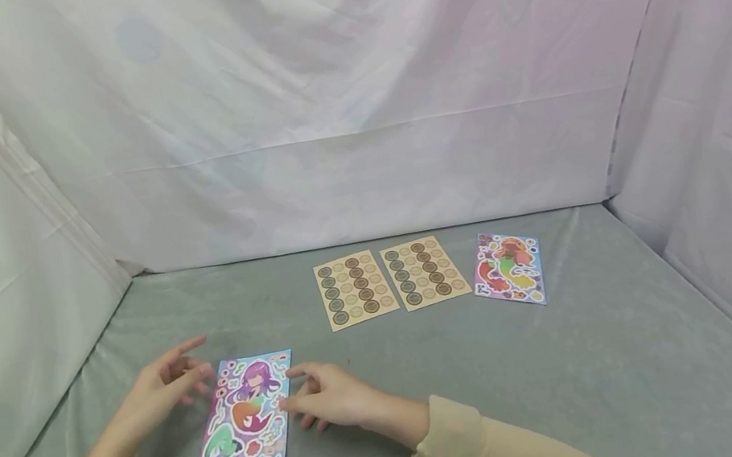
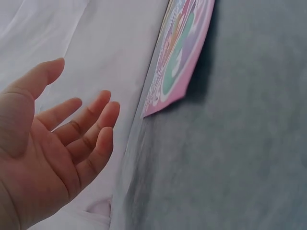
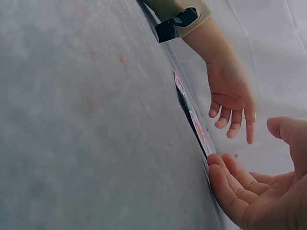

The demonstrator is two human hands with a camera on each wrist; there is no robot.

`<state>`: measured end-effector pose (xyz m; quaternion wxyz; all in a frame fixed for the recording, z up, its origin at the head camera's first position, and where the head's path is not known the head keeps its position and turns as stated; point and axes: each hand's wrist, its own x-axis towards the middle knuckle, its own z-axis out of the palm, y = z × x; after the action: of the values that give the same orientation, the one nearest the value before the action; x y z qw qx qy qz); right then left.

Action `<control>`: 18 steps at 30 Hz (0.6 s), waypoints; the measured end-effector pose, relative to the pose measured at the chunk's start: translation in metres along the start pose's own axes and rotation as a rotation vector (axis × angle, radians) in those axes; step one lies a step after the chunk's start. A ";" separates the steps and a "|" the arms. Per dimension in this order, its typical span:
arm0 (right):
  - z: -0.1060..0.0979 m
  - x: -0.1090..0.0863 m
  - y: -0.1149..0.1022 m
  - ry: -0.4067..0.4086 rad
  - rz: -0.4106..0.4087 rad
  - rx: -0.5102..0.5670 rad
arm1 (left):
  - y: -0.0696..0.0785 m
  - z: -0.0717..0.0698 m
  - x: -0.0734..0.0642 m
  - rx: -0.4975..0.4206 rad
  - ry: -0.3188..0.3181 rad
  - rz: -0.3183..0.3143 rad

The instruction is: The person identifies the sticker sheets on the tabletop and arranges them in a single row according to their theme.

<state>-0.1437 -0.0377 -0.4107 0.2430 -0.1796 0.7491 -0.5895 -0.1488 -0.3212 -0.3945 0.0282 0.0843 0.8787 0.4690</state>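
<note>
A mermaid sticker sheet (image 1: 250, 416) in pink, purple and blue lies on the grey table at the front left. My left hand (image 1: 161, 393) hovers by its upper left corner, fingers loosely bent and holding nothing. In the left wrist view that hand (image 2: 57, 148) is palm up to the camera, apart from the sheet (image 2: 184, 62). On the other side, my right hand (image 1: 338, 397) is at the sheet's right edge, and its thumb overlaps the edge in the head view. The right wrist view shows this hand's fingertips (image 3: 217, 165) right by the sheet's edge, with the thumb spread away.
Two tan sheets of round stickers, one on the left (image 1: 356, 289) and one on the right (image 1: 426, 272), lie farther back. Beside them is another mermaid sticker sheet (image 1: 508, 269). White cloth (image 1: 358, 181) walls the grey table (image 1: 585, 386) at the back and sides.
</note>
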 end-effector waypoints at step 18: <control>-0.020 -0.007 -0.008 0.006 -0.094 -0.010 | 0.015 0.017 0.009 -0.020 0.126 0.170</control>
<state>-0.1495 -0.0200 -0.3985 0.2119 -0.2138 0.7435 -0.5972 -0.1534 -0.2972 -0.3913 -0.0662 0.1285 0.8637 0.4828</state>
